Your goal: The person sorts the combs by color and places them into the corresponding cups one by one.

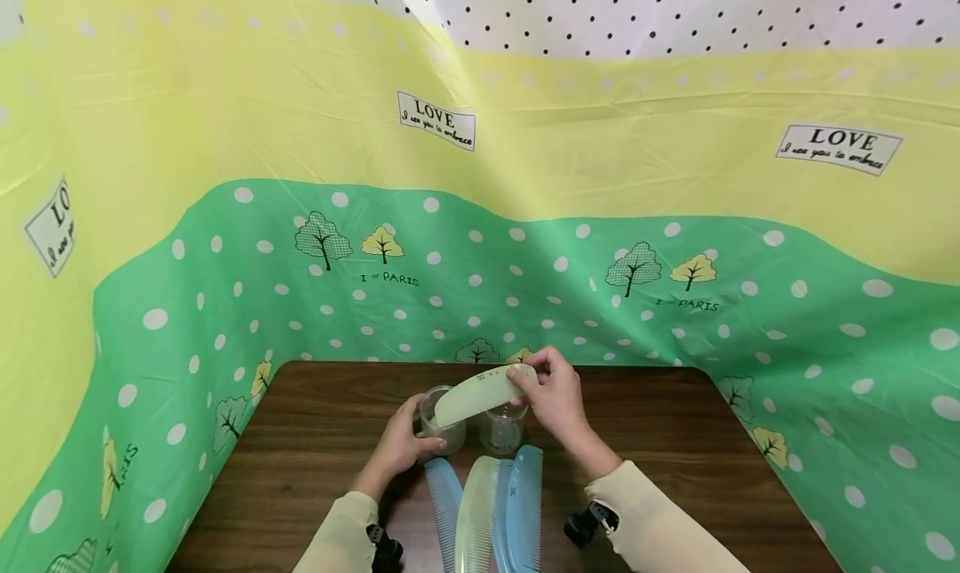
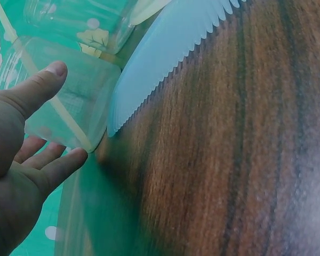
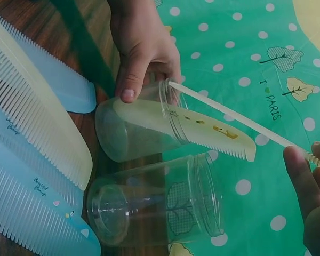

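My left hand [image 1: 403,441] grips a clear plastic jar [image 3: 109,141] from the side, thumb and fingers on opposite walls. Standing slantwise in that jar is a pale yellow comb [image 3: 224,136], its printed end out past the rim. My right hand [image 1: 557,394] pinches another pale yellow comb [image 1: 480,396] by one end, thumb against fingers. This comb turns its thin edge to the right wrist view, its far tip right at the jar's mouth. A second clear jar [image 1: 501,435] stands upright just right of the first, with no comb inside.
Nearer the body, a blue comb [image 1: 444,485], a pale yellow comb [image 1: 474,506] and overlapping blue combs [image 1: 527,490] lie fanned on the dark wooden table [image 1: 300,473]. A printed green and yellow curtain [image 1: 525,290] hangs along the table's back and sides.
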The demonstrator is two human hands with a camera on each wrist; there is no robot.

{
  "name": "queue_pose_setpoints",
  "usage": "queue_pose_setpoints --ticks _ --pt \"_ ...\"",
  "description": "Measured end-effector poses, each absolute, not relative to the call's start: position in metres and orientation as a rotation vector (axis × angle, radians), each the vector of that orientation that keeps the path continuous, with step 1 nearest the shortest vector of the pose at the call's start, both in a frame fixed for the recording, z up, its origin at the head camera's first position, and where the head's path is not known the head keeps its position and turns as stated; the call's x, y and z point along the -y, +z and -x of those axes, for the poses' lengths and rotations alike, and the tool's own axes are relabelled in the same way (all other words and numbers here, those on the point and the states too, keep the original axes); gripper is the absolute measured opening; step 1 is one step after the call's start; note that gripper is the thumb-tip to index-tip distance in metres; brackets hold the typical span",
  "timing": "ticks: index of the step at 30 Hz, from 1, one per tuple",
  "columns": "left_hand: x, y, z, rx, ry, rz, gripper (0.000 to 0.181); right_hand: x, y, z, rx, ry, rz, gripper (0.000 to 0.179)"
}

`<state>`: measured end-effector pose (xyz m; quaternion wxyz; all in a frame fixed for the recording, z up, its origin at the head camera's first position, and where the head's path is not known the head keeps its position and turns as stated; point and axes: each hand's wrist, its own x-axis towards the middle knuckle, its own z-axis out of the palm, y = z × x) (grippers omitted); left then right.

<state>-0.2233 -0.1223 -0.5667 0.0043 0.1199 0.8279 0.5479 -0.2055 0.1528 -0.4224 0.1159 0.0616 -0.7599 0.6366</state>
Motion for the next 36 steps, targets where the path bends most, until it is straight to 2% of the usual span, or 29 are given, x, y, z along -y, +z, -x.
queue_pose_setpoints --ticks 14,36 --pt "0.121 -0.566 0.222 -2.576 1.73 -0.406 0.083 -0.147 -0.428 0.211 2.274 1.815 -0.203 0.027" --pt "0.121 -0.565 0.221 -2.634 1.701 -0.408 0.083 -0.128 -0.441 0.216 2.326 1.744 -0.198 0.023"
